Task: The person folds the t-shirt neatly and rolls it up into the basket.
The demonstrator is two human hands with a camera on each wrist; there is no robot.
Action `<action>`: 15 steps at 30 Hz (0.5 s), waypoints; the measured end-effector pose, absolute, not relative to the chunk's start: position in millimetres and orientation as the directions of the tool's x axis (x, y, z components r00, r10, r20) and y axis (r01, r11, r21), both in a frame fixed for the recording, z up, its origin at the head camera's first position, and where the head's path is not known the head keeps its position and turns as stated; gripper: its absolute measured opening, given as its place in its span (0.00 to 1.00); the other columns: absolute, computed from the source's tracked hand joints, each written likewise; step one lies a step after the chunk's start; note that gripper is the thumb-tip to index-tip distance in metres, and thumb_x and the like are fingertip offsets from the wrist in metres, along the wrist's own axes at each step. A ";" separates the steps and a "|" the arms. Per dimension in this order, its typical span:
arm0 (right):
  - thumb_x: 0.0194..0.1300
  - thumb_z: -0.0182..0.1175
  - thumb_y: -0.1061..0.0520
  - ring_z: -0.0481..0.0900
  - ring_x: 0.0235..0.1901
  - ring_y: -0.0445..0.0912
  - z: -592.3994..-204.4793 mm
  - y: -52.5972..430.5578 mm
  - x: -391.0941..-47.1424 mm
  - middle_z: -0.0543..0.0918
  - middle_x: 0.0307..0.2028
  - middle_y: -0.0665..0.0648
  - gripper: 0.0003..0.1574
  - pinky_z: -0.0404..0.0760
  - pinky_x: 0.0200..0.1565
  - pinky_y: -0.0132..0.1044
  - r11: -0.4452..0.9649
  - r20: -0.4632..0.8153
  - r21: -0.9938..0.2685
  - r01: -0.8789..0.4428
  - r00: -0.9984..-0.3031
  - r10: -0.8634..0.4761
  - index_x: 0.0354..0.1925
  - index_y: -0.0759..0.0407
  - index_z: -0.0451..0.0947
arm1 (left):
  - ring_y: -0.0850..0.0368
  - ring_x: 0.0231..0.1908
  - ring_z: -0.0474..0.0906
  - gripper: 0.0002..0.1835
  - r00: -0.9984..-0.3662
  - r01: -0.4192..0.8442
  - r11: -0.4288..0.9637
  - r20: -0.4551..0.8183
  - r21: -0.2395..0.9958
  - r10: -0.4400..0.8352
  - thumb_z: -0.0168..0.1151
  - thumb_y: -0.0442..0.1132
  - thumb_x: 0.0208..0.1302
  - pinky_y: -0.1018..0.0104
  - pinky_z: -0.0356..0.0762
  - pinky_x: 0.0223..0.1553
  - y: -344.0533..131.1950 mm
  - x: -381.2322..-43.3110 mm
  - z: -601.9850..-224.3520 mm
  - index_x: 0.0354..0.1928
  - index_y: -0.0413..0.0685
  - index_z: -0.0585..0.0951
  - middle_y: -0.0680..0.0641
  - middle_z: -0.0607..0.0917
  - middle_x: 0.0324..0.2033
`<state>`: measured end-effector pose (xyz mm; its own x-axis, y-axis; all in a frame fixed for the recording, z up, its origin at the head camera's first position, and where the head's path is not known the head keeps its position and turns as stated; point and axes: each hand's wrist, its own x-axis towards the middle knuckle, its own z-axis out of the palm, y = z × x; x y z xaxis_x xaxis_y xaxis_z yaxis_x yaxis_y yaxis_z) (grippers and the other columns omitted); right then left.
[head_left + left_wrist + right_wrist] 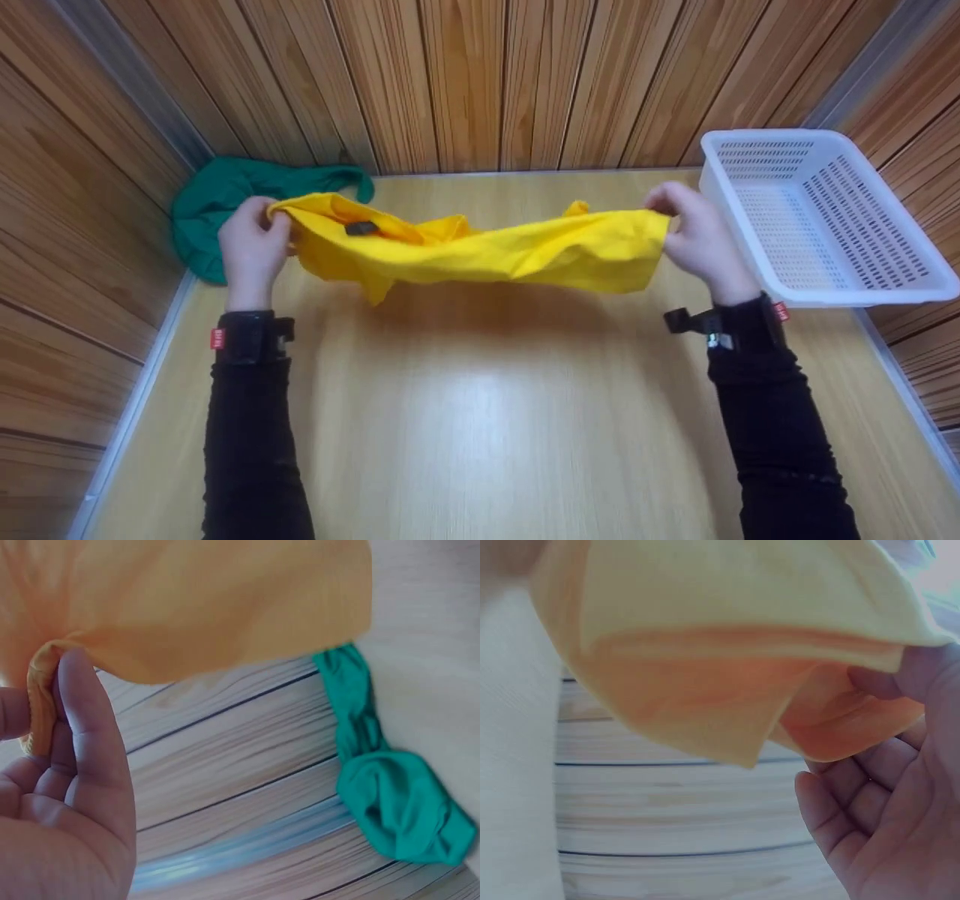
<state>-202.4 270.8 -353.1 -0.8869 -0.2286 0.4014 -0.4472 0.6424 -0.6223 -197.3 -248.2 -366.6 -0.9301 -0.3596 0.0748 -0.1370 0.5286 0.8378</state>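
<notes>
A yellow cloth [480,251] is stretched sideways above the table, its middle sagging in folds. My left hand [253,244] pinches its left end between thumb and fingers; in the left wrist view the edge is bunched at the fingertips [79,679]. At the other end, my right hand [701,236] grips a corner, and the right wrist view shows the thumb over the fabric [727,697] with fingers beneath it. A small dark piece [361,228] shows among the folds near the left end. Whether the cloth is a garment or a bag I cannot tell.
Crumpled green cloth [217,199] with a strap-like end lies in the back left corner, behind my left hand. A white plastic basket [757,251] with slotted walls stands at the back right. Wood-panelled walls [465,82] enclose the table [480,420] at the back and sides.
</notes>
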 end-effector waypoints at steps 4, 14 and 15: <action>0.62 0.63 0.69 0.72 0.41 0.43 -335.3 283.6 -202.9 0.79 0.40 0.58 0.11 0.68 0.46 0.35 0.613 0.382 -0.699 -0.369 -0.917 -0.117 0.44 0.66 0.76 | 0.52 0.46 0.78 0.19 -0.916 -0.120 0.521 0.108 0.845 -0.387 0.49 0.47 0.76 0.67 0.79 0.45 -251.4 -192.0 -350.1 0.59 0.43 0.73 0.44 0.77 0.54; 0.67 0.63 0.62 0.71 0.35 0.44 -300.3 286.9 -206.2 0.79 0.36 0.47 0.07 0.68 0.39 0.31 0.593 0.436 -0.713 -0.375 -0.899 -0.044 0.42 0.62 0.77 | 0.61 0.39 0.74 0.13 -0.868 -0.014 0.520 0.248 0.854 -0.431 0.49 0.47 0.76 0.69 0.75 0.43 -246.6 -192.5 -312.9 0.51 0.49 0.75 0.53 0.77 0.44; 0.67 0.63 0.61 0.71 0.36 0.43 -297.3 287.2 -206.5 0.79 0.36 0.47 0.06 0.68 0.40 0.31 0.579 0.438 -0.723 -0.377 -0.898 -0.037 0.42 0.61 0.77 | 0.62 0.40 0.73 0.12 -0.863 -0.007 0.511 0.253 0.860 -0.437 0.49 0.47 0.76 0.69 0.74 0.44 -246.7 -192.2 -309.9 0.51 0.50 0.75 0.54 0.76 0.44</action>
<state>-206.5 287.2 -297.3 -0.8982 -0.0374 0.4380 -0.3766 0.5793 -0.7229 -192.2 -246.7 -309.9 -0.8634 -0.4366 0.2527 -0.0068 0.5111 0.8595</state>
